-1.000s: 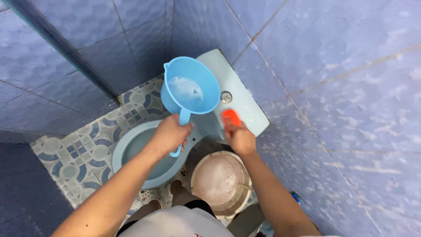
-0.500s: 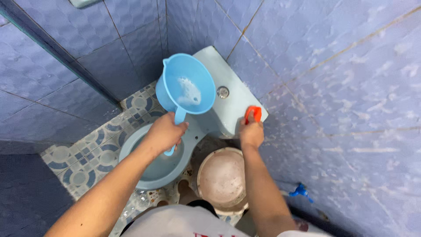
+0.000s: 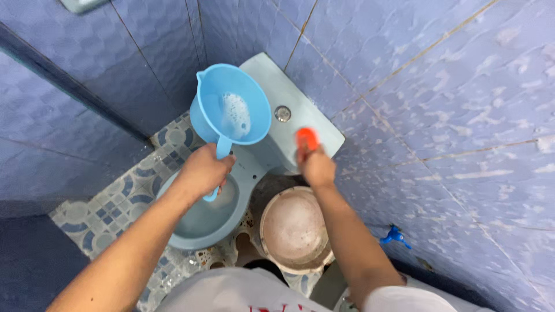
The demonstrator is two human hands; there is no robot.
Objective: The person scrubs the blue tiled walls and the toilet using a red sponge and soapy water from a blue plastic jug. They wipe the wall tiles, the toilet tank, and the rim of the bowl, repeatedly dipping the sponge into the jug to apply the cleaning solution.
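Light-blue plastic dipper point(image 3: 231, 107) with suds: my left hand point(image 3: 203, 170) fingers clenched on its handle. Right hand point(image 3: 317, 167) fingers grasp orange scrubber point(image 3: 307, 138) on pale-blue cistern lid point(image 3: 300, 118).

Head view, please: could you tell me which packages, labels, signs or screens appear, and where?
No packages, signs or screens show.
Only print in view: red marks on the white shirt, bottom edge, cut off.
Small dark mark, perhaps a label, on the pale blue toilet, too small to tell.
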